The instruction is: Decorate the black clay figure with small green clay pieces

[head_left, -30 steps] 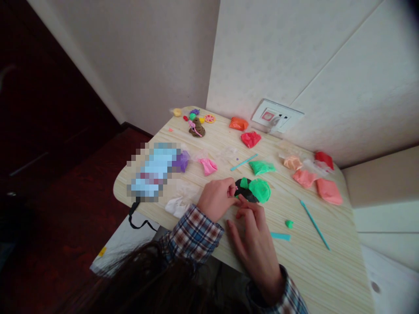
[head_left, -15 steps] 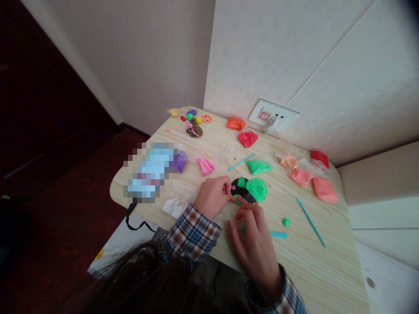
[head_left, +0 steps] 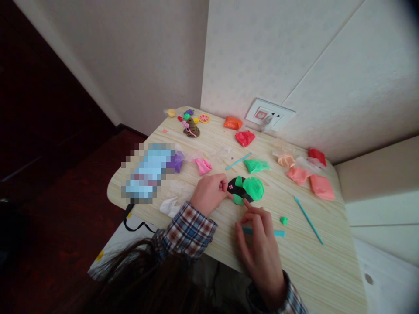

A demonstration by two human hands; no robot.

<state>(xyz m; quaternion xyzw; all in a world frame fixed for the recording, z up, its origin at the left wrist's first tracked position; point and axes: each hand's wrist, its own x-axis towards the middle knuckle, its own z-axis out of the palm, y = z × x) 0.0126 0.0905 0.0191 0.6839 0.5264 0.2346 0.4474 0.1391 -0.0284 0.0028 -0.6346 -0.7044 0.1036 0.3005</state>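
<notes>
My left hand [head_left: 209,195] is curled in a pinch against the left edge of a black clay disc [head_left: 236,190]. A tiny pink flower [head_left: 231,187] sits on the disc right at my fingertips. I cannot see whether anything is between them. A round green clay piece [head_left: 254,188] lies on the disc's right side, and a small green bit [head_left: 238,200] lies at its near edge. My right hand [head_left: 258,244] rests closer to me, fingers apart and slightly bent. Its fingertips lie over a flat teal strip [head_left: 279,233].
On the wooden table [head_left: 327,270] lie a teal stick [head_left: 307,219], a green lump [head_left: 283,220], and pink [head_left: 202,166], purple [head_left: 176,161], white [head_left: 168,206], red [head_left: 245,138], orange [head_left: 231,123] and salmon [head_left: 322,186] clay. A brown figure [head_left: 191,128] stands at the back. A wall socket [head_left: 270,115] is behind.
My right hand has drawn back from the disc toward me and now lies over the teal strip. The tiny pink piece, earlier in my left fingertips, now shows on the black disc.
</notes>
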